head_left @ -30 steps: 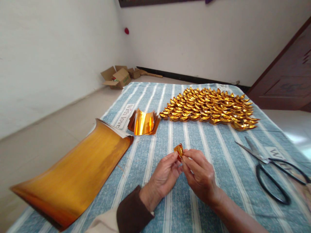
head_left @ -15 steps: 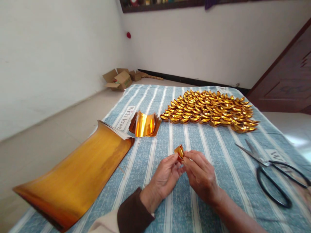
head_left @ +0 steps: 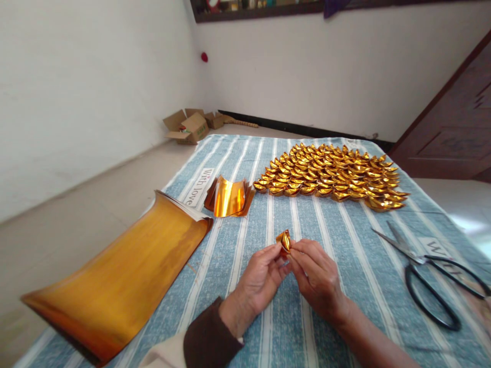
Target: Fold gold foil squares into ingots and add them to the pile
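Lower centre: left hand (head_left: pixel 261 276) and right hand (head_left: pixel 317 278), both pinched closed on a gold piece (head_left: pixel 284 240); likely light, crushable, best edge-held.

Left hand (head_left: pixel 263 278), right hand (head_left: pixel 318 278) pinch folded gold piece (head_left: pixel 284 239); scissors (head_left: pixel 416 258) (spread apart) near right edge of table (head_left: pixel 364 291).

gold flashing on folded piece (head_left: pixel 284 241)! gold again, boat-shaped pieces (head_left: pixel 326 174); gold small sheets (head_left: pixel 229 198); deeper amber-gold large sheets (head_left: pixel 123 266); tablecloth (head_left: pixel 215 296) striped blue, white; scissors (head_left: pixel 419 259) black-handled; cuff (head_left: pixel 213 335) dark brown.
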A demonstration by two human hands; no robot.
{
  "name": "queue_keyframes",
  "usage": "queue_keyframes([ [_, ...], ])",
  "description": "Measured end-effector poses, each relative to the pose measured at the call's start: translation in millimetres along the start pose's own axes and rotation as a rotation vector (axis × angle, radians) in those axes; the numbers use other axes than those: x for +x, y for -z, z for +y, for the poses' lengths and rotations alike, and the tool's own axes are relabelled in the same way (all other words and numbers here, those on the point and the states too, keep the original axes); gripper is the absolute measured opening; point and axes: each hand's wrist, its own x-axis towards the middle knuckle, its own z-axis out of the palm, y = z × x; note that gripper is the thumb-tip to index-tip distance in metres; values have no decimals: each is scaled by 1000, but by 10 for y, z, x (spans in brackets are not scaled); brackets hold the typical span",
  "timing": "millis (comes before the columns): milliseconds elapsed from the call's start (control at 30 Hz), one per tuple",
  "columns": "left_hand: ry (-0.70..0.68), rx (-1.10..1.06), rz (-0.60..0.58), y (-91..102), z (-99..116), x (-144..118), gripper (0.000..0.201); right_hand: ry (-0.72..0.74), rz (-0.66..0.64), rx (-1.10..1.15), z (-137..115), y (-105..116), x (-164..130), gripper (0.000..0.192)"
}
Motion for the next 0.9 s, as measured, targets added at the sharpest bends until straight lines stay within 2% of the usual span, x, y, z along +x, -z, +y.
queue_keyframes([
  [267,152,-156,89,33,150,1,30,121,-40,-45,104,62,-18,25],
  [433,159,-149,79,47,176,-14,20,144,-63,-56,175,142,23,27],
  [667,190,-141,-12,80,127,-47,17,105,-42,-90,253,156,-21,32],
  [900,144,-111,-131,108,101,-77,16,43,-23,-51,205,168,6,28],
])
